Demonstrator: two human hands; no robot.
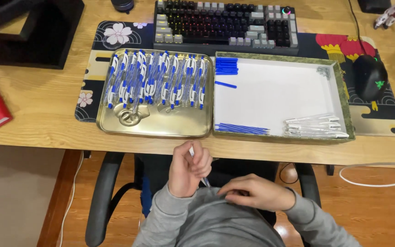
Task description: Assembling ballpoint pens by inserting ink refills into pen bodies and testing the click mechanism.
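Below the near edge of the light wooden desk (46,105), over the lap of the seated person in a grey sweatshirt: left hand (189,170), fingers curled and pressed together around a slim white-and-blue ballpoint pen (199,167), held upright with a slight tilt, its white end showing above the knuckles and its tip emerging beneath the fist. Right hand (258,192), lying low against the sweatshirt just beside the pen's tip, fingers bunched together; whether they pinch anything cannot be told. On the desk, well apart from both hands: shallow gold-coloured metal tray (156,126), holding a row of assembled white-and-blue pens (156,82) across its far half. Just beside it on the right: white-lined shallow box with a green patterned rim (349,114), containing blue pen caps (226,65) stacked in the far left corner, thin blue refills (241,129) along the near left edge, and clear pen barrels (316,126) in the near right corner. Behind the trays: backlit mechanical keyboard (225,23). At far right: black computer mouse (370,77).
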